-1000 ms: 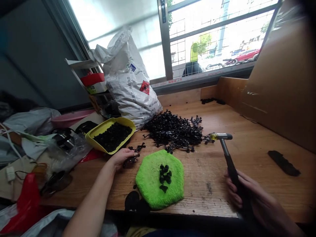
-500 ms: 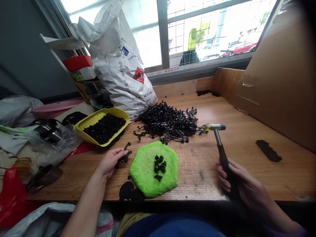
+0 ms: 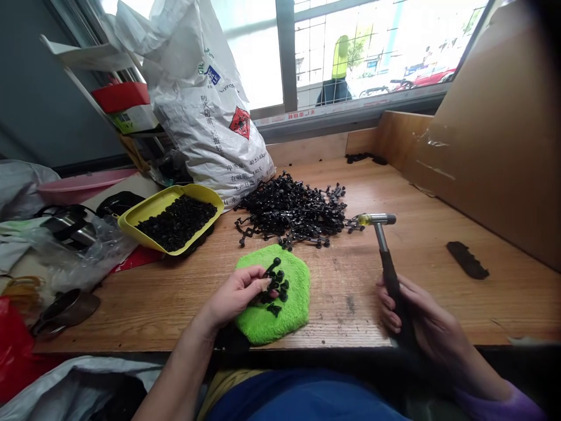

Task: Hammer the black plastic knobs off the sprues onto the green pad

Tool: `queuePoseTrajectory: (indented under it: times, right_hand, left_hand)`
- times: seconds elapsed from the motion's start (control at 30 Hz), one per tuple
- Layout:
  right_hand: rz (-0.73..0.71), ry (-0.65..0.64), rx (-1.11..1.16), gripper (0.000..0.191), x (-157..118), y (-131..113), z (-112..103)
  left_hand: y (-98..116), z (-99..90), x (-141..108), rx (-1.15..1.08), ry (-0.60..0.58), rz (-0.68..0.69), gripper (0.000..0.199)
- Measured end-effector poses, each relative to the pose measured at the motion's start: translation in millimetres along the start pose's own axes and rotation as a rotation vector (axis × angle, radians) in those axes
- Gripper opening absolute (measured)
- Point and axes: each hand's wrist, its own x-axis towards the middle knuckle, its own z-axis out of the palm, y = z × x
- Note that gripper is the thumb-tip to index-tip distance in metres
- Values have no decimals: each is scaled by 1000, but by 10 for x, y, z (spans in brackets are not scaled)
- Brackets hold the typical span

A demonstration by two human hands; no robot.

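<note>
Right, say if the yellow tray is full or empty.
Partly full: black pieces lie in the yellow tray, with bare yellow showing beside them.

The one camera sits on the person's head and looks ahead and down at the table [image 3: 342,286]. It is up close, so the left hand [image 3: 239,292] shows big at 7 o'clock and the right hand [image 3: 407,310] at 4 o'clock. The person's blue lap [image 3: 307,400] peeks in at 6 o'clock. The view goes over the table to the window [image 3: 372,58], farther off at 1 o'clock.
</note>
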Motion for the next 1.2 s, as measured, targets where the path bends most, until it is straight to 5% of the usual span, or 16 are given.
queuePoseTrajectory:
  times: [0.23,0.43,0.9,1.2]
  right_hand:
    - [-5,31,-16,13,-17,-46,69]
    - [-4,56,-30,16,-18,-47,102]
    - [16,-20,-19,19,-10,9,-47]
    - [43,-5,12,18,-9,-17,-33]
  left_hand:
    - [-212,-246,-149,-115,345,-69,23]
    - [-242,-265,-238,-257,477,-24,23]
    - [-85,-87,-100,-35,280,-2,20]
    - [-181,-150,-274,-51,356,-22,22]
